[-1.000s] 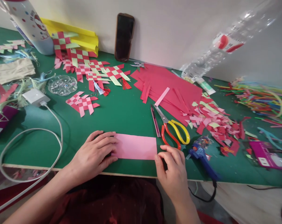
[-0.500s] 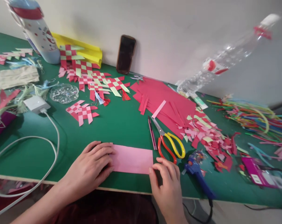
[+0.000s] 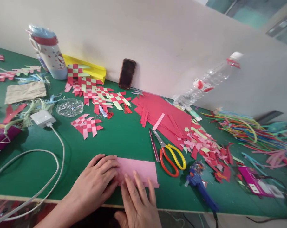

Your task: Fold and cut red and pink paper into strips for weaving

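Observation:
A pink paper rectangle lies on the green table near its front edge, with a narrow fold or strip along its lower side. My left hand rests over the paper's left end, fingers bent and close together, fingertips on it. Pressed flat on the lower part of the paper is my right hand, its fingers stretched and slightly apart, thumb out to the left. Just right of the paper lie a dark red pen and scissors with red and yellow handles.
Behind are woven paper fish, red sheets, a phone and a flask. A plastic bottle leans at the wall. Paper scraps and a blue glue gun lie right; a white cable loops left.
My right hand has moved left from the paper's right corner onto its lower edge, fingers now stretched out. A narrow fold shows there. The view has shifted upward.

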Demonstrator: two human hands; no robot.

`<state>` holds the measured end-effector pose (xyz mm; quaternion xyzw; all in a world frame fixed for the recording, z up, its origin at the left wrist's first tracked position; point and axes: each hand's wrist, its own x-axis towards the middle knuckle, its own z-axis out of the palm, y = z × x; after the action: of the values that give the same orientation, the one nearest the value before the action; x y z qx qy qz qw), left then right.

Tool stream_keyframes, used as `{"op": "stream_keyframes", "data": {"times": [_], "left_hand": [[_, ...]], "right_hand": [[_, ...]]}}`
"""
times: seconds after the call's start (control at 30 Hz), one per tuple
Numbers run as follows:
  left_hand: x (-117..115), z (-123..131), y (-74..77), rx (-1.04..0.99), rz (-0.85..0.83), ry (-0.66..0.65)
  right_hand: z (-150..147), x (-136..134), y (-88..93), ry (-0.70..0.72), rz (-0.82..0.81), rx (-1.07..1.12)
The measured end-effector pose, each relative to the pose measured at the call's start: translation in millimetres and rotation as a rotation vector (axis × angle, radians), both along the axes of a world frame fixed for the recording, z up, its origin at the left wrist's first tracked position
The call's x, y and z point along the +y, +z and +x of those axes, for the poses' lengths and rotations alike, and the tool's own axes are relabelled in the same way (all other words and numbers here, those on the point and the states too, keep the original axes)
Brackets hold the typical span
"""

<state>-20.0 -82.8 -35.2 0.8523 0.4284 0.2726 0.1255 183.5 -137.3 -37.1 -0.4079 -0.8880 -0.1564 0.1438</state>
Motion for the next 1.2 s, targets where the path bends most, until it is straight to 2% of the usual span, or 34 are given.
{"op": "stream_keyframes", "data": {"times": [0.1,0.23,0.37,0.57,0.87,1.03,1.2], "left_hand": [[1,-1,-1.1,0.003,-0.002,-0.013],[1,-3,1.7,0.02,-0.017,-0.031],[0,-5,4.6,0.064,-0.051,-0.045],[-1,-6,6.0,0.112,-0.051,-0.055],[0,-12,2.9,0.092,-0.055,-0.065],[0,-18,8.2,0.072,-0.159,-0.09],[0,-15,8.8,0.129,-0.138,-0.114]], "right_hand": [[-8,-5,-1.1,-0.028,-0.016,-0.016],[-2,-14,6.3,-0.13,-0.117,-0.016],[20,-25,10.9,-0.238,-0.173,-0.085],[61,-38,-0.2,-0.426,-0.176,-0.062],[67,-36,-7.1,-0.418,-0.152,0.015],[69,-35,-9.8,-0.419,-0.153,0.079],[66,-32,-4.0,-0.426,-0.153,0.116]]}}
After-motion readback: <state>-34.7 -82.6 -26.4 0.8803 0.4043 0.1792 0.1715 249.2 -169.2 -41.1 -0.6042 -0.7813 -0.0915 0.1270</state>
